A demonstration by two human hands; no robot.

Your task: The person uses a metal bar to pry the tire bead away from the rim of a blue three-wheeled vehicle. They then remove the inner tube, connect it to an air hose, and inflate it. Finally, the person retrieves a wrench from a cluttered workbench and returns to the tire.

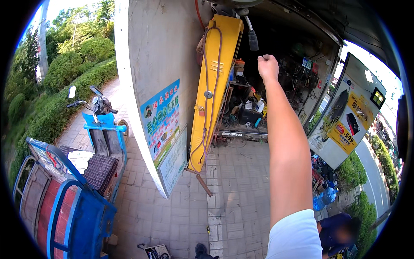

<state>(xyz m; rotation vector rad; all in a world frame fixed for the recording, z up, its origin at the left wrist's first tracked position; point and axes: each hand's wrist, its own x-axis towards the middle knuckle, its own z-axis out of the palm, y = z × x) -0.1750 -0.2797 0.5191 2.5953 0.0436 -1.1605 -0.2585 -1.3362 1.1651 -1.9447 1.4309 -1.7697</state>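
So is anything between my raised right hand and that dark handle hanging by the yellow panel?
Nothing visible. The right hand, closed in a fist, is raised just right of the dark handle hanging beside the yellow panel, with only open air between them.

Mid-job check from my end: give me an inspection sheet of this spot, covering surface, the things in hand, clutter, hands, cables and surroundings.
Surface: paved brick ground, with small items lying near the lower edge.
Job's things: black handle hanging on a rod from above, close beside the raised fist; touching or not, cannot tell.
Clutter: shop interior crowded with bottles, boxes and tools.
Hands: right hand raised, closed in a fist; left hand not in view.
Cables: hose looped down the yellow panel.
Surroundings: blue tricycle, poster on the concrete wall, standing sign, hedges, another person lower right.
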